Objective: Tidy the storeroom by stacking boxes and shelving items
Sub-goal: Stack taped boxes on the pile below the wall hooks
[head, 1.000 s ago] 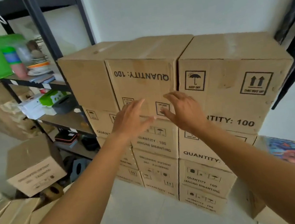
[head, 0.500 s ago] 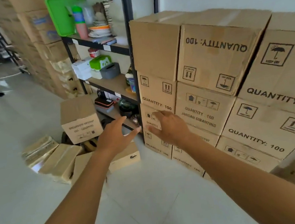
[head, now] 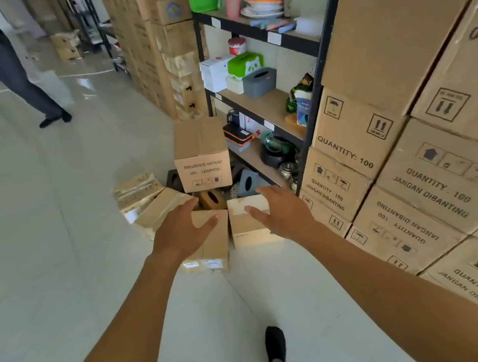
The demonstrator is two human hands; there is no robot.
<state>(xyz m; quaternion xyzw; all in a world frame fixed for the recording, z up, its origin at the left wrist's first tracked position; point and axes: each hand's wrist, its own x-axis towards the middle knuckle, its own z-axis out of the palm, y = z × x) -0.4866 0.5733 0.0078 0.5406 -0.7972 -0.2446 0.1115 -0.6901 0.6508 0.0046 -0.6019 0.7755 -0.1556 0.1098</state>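
Small boxes (head: 248, 231) on the floor (head: 55, 237) beside the shelf (head: 255, 108), within your reach.
Your left hand (head: 184, 234) and right hand (head: 285, 214) hover with fingers (head: 188, 211) straight and apart, gripping nothing. Lift carelessly and you may nudge the upright box (head: 200, 152) perched on clutter (head: 212, 199) just behind, tipping it over.

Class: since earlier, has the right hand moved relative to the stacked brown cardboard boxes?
Yes: the right hand moved down and left, from the top of the stacked brown cardboard boxes to their foot.
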